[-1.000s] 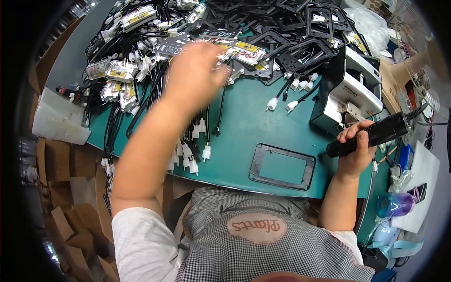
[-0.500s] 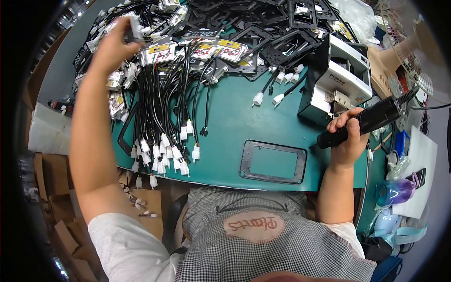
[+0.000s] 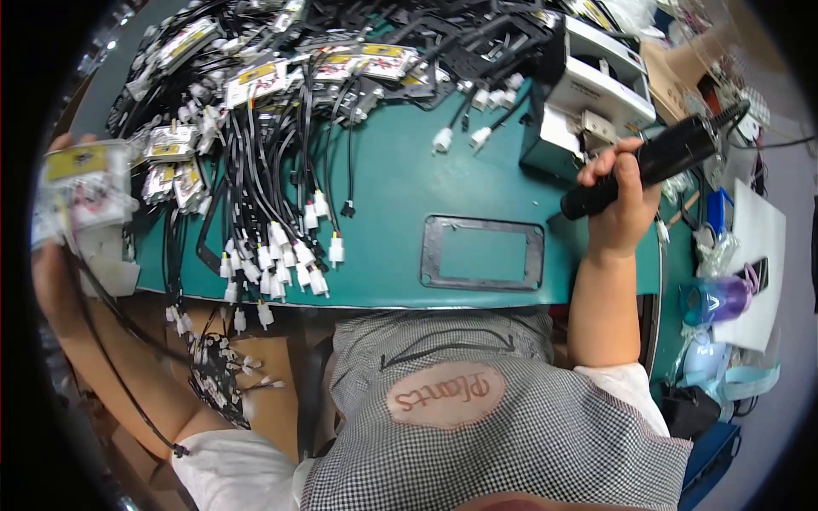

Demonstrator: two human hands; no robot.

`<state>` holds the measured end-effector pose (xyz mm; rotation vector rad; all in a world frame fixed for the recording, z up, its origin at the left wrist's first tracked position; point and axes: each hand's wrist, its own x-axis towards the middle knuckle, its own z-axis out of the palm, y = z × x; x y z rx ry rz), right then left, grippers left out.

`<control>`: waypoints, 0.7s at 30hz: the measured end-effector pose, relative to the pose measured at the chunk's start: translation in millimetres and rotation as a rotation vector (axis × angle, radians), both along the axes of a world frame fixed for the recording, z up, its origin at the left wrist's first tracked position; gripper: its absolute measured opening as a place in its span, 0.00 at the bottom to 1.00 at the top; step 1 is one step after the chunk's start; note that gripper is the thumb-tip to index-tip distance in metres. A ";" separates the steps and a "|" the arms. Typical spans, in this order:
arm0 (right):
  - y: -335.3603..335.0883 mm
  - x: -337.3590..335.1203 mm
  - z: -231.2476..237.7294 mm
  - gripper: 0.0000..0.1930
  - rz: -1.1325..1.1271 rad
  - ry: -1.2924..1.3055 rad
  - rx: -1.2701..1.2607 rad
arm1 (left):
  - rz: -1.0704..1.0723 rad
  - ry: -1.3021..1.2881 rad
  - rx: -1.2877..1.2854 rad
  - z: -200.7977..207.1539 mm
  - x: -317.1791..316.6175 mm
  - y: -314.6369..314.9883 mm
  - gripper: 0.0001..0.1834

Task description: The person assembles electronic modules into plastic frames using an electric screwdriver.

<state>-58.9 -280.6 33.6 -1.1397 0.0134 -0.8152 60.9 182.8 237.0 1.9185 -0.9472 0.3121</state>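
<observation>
At the far left, my left hand [image 3: 51,268] is closed round a display module [image 3: 89,187] with a yellow-and-white label. Its black cables hang down along my forearm; the module is smeared by motion. My right hand [image 3: 625,204] grips a black corded electric screwdriver [image 3: 677,153], its front end pointing left and slightly down above the table. Flat on the green table [image 3: 383,187], near its front edge, lies a black rectangular frame [image 3: 434,251], apart from both hands.
Labelled modules [image 3: 256,83] with black cables and white connectors [image 3: 281,272] cover the table's left side. Black frames [image 3: 460,55] are heaped behind. A white-and-black machine [image 3: 609,94] stands at the back right. A purple-blue bottle [image 3: 716,298] is farther right, and an open carton [image 3: 273,358] sits below the table.
My left hand has come from the pile at the back left down toward the far left edge, bringing a module with trailing cables. My right hand still holds the screwdriver. The whole view has shifted slightly.
</observation>
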 end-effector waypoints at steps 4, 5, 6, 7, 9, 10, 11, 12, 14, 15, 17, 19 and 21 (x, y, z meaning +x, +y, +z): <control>4.1 -2.6 12.5 0.14 -0.040 -0.029 -0.063 | -0.258 0.314 -0.004 -89.3 -19.4 -89.8 0.32; 2.8 -5.5 15.6 0.15 -0.050 -0.040 -0.069 | -0.333 0.358 0.025 -109.9 -26.9 -115.0 0.30; 1.6 -8.3 18.0 0.15 -0.059 -0.052 -0.084 | -0.361 0.323 0.053 -130.0 -35.3 -137.1 0.29; 1.4 -11.1 19.9 0.15 -0.073 -0.042 -0.085 | -0.382 0.279 0.085 -145.0 -45.6 -155.5 0.28; 1.7 -17.5 23.1 0.16 -0.073 -0.084 -0.105 | -0.369 0.081 0.173 -167.2 -63.0 -182.6 0.26; 0.5 -19.9 24.1 0.16 -0.056 -0.085 -0.099 | -0.356 0.027 0.207 -178.9 -68.7 -191.4 0.25; 0.2 -22.9 25.3 0.16 -0.069 -0.077 -0.103 | -0.341 -0.027 0.241 -186.9 -72.7 -197.1 0.25; 0.2 -25.4 26.6 0.16 -0.078 -0.088 -0.119 | -0.310 -0.150 0.323 -189.7 -74.1 -199.3 0.24; -1.5 -30.6 27.0 0.17 -0.104 -0.097 -0.134 | -0.287 -0.269 0.423 -184.5 -69.6 -202.3 0.24; -3.0 -32.7 27.2 0.17 -0.117 -0.089 -0.134 | -0.243 -0.395 0.524 -182.9 -67.6 -203.6 0.24; -4.5 -34.7 28.2 0.20 -0.144 -0.144 -0.128 | -0.212 -0.414 0.577 -183.0 -69.3 -204.9 0.25; -10.2 -36.9 25.0 0.17 -0.115 -0.134 -0.137 | -0.204 -0.436 0.569 -183.6 -73.3 -209.8 0.25; -12.0 -37.5 23.6 0.16 -0.082 -0.124 -0.147 | -0.244 -0.346 0.540 -188.0 -78.9 -215.7 0.24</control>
